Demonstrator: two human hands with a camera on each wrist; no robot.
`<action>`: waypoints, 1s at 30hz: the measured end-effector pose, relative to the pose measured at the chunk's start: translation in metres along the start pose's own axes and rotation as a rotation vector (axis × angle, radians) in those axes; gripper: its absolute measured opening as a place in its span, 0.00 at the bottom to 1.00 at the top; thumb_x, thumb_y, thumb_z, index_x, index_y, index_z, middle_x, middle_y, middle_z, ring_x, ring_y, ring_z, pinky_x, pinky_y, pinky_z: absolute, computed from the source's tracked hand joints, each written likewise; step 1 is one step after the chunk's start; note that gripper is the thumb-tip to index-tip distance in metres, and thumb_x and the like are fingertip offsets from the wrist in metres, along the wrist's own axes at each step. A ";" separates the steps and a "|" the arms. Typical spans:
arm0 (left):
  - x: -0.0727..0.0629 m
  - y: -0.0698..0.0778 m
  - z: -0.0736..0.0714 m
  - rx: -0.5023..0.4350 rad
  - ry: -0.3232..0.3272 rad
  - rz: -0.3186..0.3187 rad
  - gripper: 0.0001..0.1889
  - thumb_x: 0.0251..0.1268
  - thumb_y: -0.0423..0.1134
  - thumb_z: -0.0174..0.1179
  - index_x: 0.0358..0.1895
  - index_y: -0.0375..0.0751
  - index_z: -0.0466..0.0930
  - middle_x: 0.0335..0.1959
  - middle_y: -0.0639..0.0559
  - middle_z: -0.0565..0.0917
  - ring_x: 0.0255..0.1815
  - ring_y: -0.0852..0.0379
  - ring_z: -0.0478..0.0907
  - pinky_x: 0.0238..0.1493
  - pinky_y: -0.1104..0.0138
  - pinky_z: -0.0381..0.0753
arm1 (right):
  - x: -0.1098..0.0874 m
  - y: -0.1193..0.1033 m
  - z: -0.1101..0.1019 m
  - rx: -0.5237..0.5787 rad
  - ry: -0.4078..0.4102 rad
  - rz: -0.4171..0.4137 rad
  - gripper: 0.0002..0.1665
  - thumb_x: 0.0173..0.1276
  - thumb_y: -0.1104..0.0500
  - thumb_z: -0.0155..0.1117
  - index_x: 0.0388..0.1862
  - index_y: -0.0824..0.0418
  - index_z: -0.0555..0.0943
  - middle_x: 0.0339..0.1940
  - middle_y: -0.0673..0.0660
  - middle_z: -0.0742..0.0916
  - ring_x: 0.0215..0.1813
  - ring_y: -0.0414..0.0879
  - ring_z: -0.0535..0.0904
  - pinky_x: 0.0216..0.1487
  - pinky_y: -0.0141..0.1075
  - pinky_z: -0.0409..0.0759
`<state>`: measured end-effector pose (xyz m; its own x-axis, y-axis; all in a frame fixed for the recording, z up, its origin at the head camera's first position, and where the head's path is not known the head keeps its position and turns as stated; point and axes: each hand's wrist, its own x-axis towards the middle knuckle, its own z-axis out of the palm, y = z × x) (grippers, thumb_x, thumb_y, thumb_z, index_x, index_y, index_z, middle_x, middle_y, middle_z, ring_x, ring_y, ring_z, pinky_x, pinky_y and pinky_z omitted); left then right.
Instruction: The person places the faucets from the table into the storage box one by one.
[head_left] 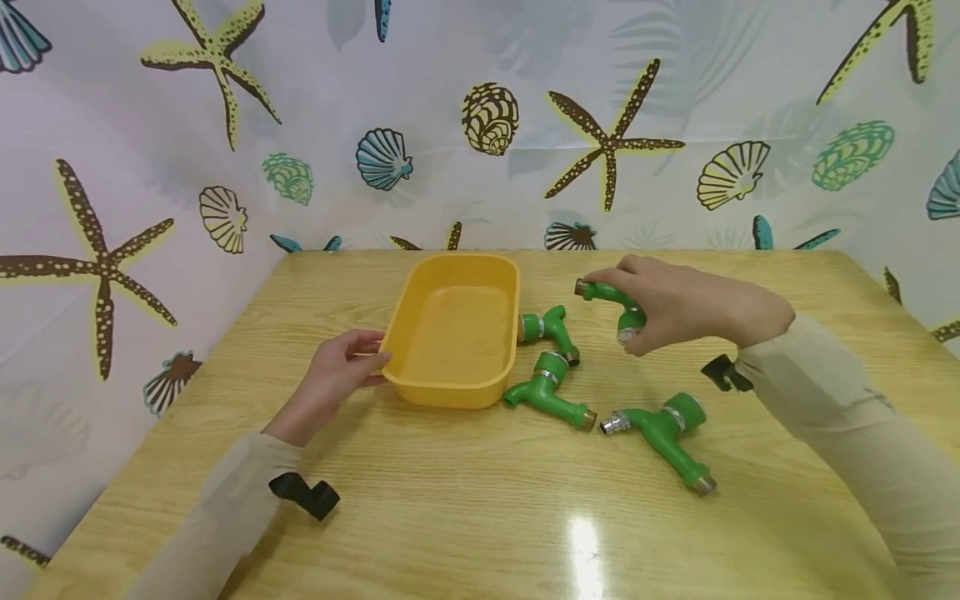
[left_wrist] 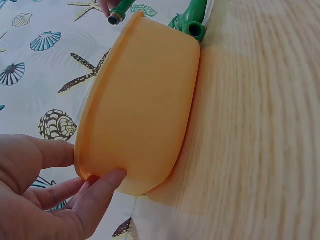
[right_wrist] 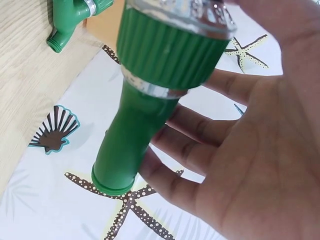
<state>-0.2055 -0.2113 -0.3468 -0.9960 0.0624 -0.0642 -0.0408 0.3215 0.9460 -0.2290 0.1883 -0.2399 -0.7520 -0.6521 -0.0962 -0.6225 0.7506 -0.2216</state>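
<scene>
My right hand [head_left: 675, 304] grips a green plastic tap [head_left: 607, 292] above the table, right of a yellow basin. In the right wrist view, the held tap's ribbed collar [right_wrist: 170, 50] and smooth green spout [right_wrist: 122, 145] show, with fingers curled behind them. My left hand [head_left: 341, 375] holds the basin [head_left: 450, 396] at its near left corner, its digits at the rim and on the outer wall [left_wrist: 140, 100]. Another tap [head_left: 555, 329] lies against the basin's right side. A second tap [head_left: 551, 396] lies by its near right corner.
Farther right on the wooden table [head_left: 450, 508] lies a tap with a metal spout nozzle [head_left: 663, 429]. Behind the table hangs a pale cloth [head_left: 435, 75] printed with starfish and shells. Black wrist straps show on both sleeves.
</scene>
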 end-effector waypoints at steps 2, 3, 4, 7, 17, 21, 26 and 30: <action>0.000 0.000 -0.001 -0.002 -0.001 -0.003 0.24 0.71 0.33 0.57 0.65 0.26 0.66 0.57 0.33 0.73 0.52 0.45 0.77 0.48 0.60 0.83 | 0.002 -0.001 -0.001 -0.005 0.004 -0.007 0.45 0.56 0.60 0.65 0.74 0.57 0.62 0.56 0.63 0.73 0.40 0.50 0.68 0.32 0.41 0.70; -0.001 0.001 -0.001 -0.004 -0.001 -0.004 0.24 0.71 0.33 0.57 0.65 0.27 0.66 0.57 0.33 0.73 0.52 0.46 0.77 0.49 0.59 0.83 | 0.004 -0.002 -0.002 -0.007 0.005 -0.009 0.45 0.56 0.60 0.65 0.73 0.57 0.62 0.55 0.63 0.73 0.40 0.50 0.68 0.32 0.41 0.70; -0.001 0.001 -0.001 -0.005 -0.002 -0.006 0.24 0.71 0.33 0.57 0.66 0.27 0.66 0.57 0.33 0.73 0.52 0.46 0.77 0.49 0.59 0.83 | 0.005 -0.003 -0.003 -0.008 0.004 -0.008 0.45 0.56 0.60 0.66 0.73 0.57 0.63 0.55 0.62 0.73 0.40 0.50 0.68 0.32 0.41 0.70; 0.000 0.001 -0.002 -0.007 -0.003 -0.004 0.24 0.71 0.32 0.57 0.66 0.27 0.66 0.57 0.33 0.72 0.52 0.45 0.77 0.50 0.58 0.83 | 0.008 -0.005 -0.005 -0.010 0.002 -0.012 0.45 0.55 0.60 0.66 0.73 0.58 0.63 0.54 0.62 0.73 0.40 0.50 0.68 0.33 0.41 0.70; 0.000 0.000 -0.001 -0.023 -0.012 -0.001 0.24 0.70 0.32 0.57 0.65 0.25 0.65 0.56 0.34 0.72 0.50 0.47 0.77 0.48 0.60 0.83 | 0.015 -0.010 -0.005 -0.026 -0.019 -0.020 0.46 0.54 0.61 0.67 0.73 0.60 0.62 0.54 0.64 0.72 0.41 0.51 0.69 0.36 0.43 0.73; 0.000 0.001 -0.001 -0.033 -0.006 -0.010 0.24 0.70 0.31 0.57 0.65 0.25 0.65 0.55 0.34 0.71 0.49 0.48 0.77 0.48 0.60 0.84 | 0.018 -0.011 -0.006 -0.032 -0.014 -0.034 0.47 0.54 0.61 0.67 0.73 0.60 0.62 0.54 0.64 0.72 0.41 0.51 0.69 0.36 0.43 0.74; 0.000 0.000 0.001 -0.029 0.001 -0.012 0.23 0.70 0.31 0.57 0.64 0.25 0.66 0.55 0.34 0.72 0.48 0.48 0.78 0.48 0.59 0.84 | 0.020 -0.012 -0.006 -0.038 -0.004 -0.035 0.47 0.52 0.62 0.67 0.73 0.59 0.63 0.53 0.63 0.73 0.42 0.51 0.70 0.37 0.43 0.75; 0.000 0.000 0.002 -0.028 0.008 -0.001 0.23 0.70 0.31 0.57 0.63 0.24 0.67 0.54 0.34 0.73 0.48 0.49 0.78 0.47 0.60 0.84 | 0.021 -0.013 -0.006 -0.046 -0.006 -0.022 0.47 0.52 0.62 0.68 0.72 0.59 0.63 0.54 0.63 0.73 0.44 0.51 0.70 0.38 0.43 0.76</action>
<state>-0.2056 -0.2094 -0.3479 -0.9965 0.0546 -0.0628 -0.0440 0.2948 0.9545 -0.2379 0.1659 -0.2329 -0.7367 -0.6692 -0.0973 -0.6484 0.7399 -0.1791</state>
